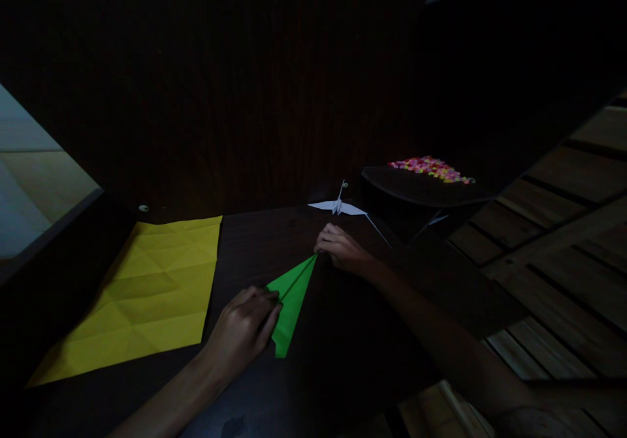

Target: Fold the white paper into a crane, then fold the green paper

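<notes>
A folded green paper (pixel 292 294), long and pointed, lies on the dark wooden table (pixel 343 346). My left hand (pixel 245 327) presses its fingers on the wide lower end of the green paper. My right hand (pixel 340 249) pinches the narrow far tip. A creased yellow square sheet (pixel 151 294) lies flat to the left, apart from both hands. Just beyond my right hand stands a small white paper crane (pixel 337 206).
A dark tray (pixel 421 190) at the back right holds several small bright-coloured pieces (pixel 431 167). The table's right edge drops to a slatted wooden floor (pixel 563 255). A dark wooden wall stands behind the table. The scene is dim.
</notes>
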`<move>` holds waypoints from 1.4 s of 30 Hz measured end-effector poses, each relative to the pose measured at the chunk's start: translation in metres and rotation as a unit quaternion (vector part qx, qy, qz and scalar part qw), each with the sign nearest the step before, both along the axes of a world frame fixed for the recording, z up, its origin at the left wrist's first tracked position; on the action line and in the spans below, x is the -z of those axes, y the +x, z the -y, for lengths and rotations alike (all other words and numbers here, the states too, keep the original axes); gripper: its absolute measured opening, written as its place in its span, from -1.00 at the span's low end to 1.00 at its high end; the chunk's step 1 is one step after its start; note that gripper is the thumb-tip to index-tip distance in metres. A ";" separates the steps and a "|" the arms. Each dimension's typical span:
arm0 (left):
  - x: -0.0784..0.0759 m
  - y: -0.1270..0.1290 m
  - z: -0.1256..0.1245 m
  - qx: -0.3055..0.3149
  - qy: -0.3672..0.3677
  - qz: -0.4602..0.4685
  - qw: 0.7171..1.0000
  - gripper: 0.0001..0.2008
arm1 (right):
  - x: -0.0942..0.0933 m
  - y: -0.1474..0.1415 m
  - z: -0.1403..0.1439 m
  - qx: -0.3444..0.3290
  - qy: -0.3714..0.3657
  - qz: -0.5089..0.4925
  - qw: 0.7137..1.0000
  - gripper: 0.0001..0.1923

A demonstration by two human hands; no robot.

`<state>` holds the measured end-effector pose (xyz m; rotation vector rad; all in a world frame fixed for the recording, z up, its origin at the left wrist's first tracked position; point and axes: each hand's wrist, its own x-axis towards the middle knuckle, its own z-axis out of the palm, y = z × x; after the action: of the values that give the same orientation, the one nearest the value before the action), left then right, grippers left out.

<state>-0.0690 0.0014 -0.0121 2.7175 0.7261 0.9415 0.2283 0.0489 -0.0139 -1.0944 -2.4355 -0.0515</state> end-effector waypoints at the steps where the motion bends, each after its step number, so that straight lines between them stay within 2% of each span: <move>1: 0.000 0.000 0.000 0.004 0.005 -0.001 1.000 -0.81 | 0.000 0.000 0.000 0.003 0.004 0.001 1.000 -0.67; 5: 0.000 0.001 0.003 0.022 0.045 -0.017 0.999 -0.81 | 0.001 0.002 -0.001 0.008 0.024 -0.003 1.000 -0.64; 8: 0.000 0.002 0.007 0.028 0.071 -0.029 0.997 -0.79 | 0.003 0.004 -0.003 0.015 0.037 -0.013 0.999 -0.68; 13: -0.002 0.003 0.009 0.041 0.071 -0.045 0.996 -0.80 | 0.003 0.006 -0.005 0.012 0.045 -0.028 0.999 -0.77; 24: -0.003 0.001 0.013 0.085 0.077 -0.092 0.989 -0.84 | 0.003 0.007 -0.006 0.035 0.059 -0.027 0.997 -0.79; 34: -0.007 0.000 0.005 0.050 0.001 -0.029 0.998 -0.82 | -0.001 0.009 -0.005 0.041 0.069 -0.037 0.996 -0.76; 42: -0.004 -0.002 0.002 0.043 0.037 -0.010 0.998 -0.85 | -0.002 0.011 -0.006 0.052 0.090 -0.047 0.993 -0.71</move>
<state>-0.0705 -0.0005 -0.0077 2.8002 0.5839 0.9401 0.2396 0.0550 -0.0119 -1.1155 -2.2398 -0.2428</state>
